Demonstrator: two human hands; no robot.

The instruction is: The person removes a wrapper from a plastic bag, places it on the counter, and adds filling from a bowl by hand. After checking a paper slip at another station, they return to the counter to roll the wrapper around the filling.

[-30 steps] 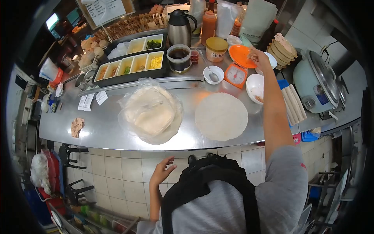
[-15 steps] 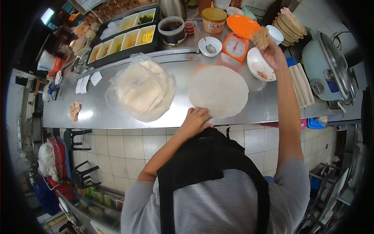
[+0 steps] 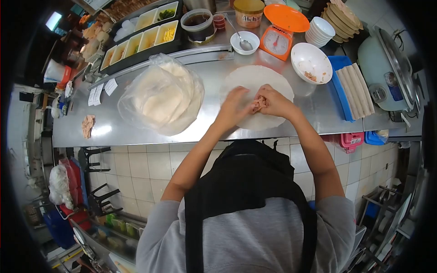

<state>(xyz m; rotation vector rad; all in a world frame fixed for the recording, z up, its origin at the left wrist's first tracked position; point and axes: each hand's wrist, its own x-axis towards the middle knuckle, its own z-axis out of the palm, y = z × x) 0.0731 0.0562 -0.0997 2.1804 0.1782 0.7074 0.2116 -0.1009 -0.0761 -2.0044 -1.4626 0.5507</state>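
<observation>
A round, thin pale wrapper [image 3: 268, 75] lies flat on the steel counter in front of me. Over its middle, my right hand [image 3: 276, 103] has its fingers closed around a clump of ground meat filling [image 3: 260, 104]. My left hand [image 3: 234, 107] is on the left side of the clump, slightly blurred, with thumb and fingers apart. Whether it touches the meat is hard to make out. A white bowl [image 3: 298, 57] with scraps of filling stands to the upper right. Left of the wrapper, a clear plastic bag [image 3: 132, 102] holds a stack of more round wrappers [image 3: 166, 100].
An orange kitchen scale [image 3: 276, 42] and a small bowl with a spoon [image 3: 246, 44] stand behind the wrapper. At right, a blue tray [image 3: 342, 93] carries several rolled wrappers [image 3: 357, 91] beside a large cooker [image 3: 382, 68]. A black rack of topping containers [image 3: 141, 43] sits at back left.
My right hand has brought the filling from above the bowl down over the wrapper. My left hand has left the wrapper's near edge and moved up beside the filling.
</observation>
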